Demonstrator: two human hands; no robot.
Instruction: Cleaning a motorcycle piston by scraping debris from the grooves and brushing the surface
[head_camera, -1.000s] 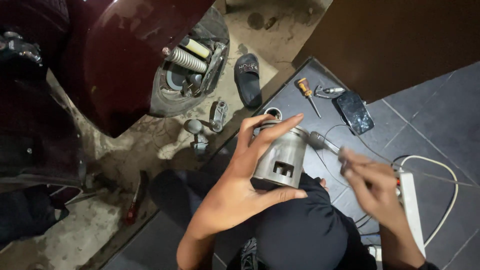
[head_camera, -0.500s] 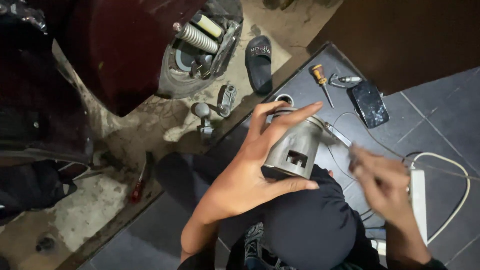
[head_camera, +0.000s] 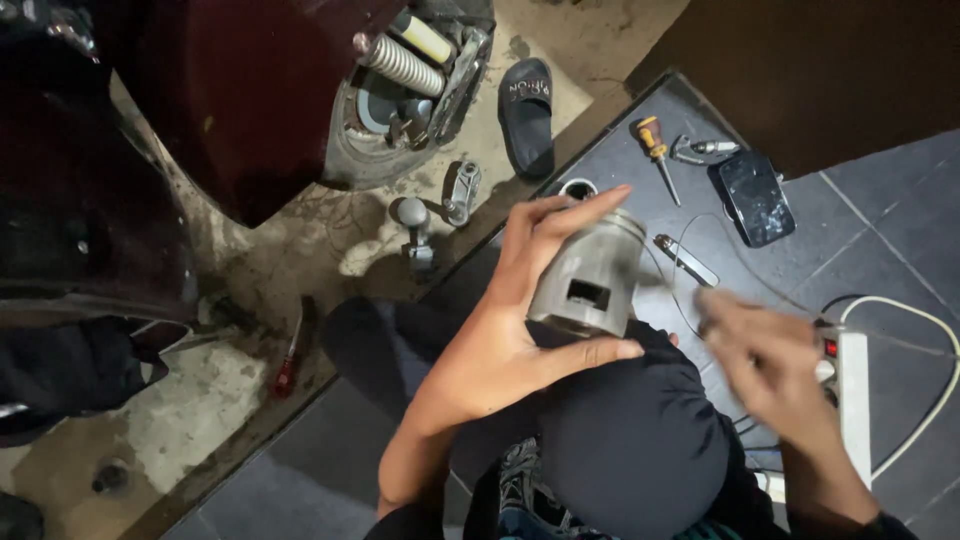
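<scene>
Dark floor tiles (head_camera: 880, 215) meet a stained concrete patch (head_camera: 340, 245) where a maroon scooter (head_camera: 250, 90) stands, with a black sandal (head_camera: 527, 112), a yellow-handled screwdriver (head_camera: 655, 150) and a smartphone (head_camera: 752, 197) lying about. The left hand (head_camera: 505, 335) grips a grey metal engine piston (head_camera: 590, 275) above the person's black-clad knee (head_camera: 630, 440), fingers spread over its crown and thumb pressed under its skirt. The right hand (head_camera: 765, 355) hovers just beside it (too blurred to tell how its fingers sit), near a white power strip (head_camera: 850, 385).

The left hand (head_camera: 500, 340) now tilts the grey metal cylinder (head_camera: 588, 275) further over, its square side opening facing the camera. The right hand (head_camera: 765, 365) sits lower and farther right than before, blurred mid-motion.
</scene>
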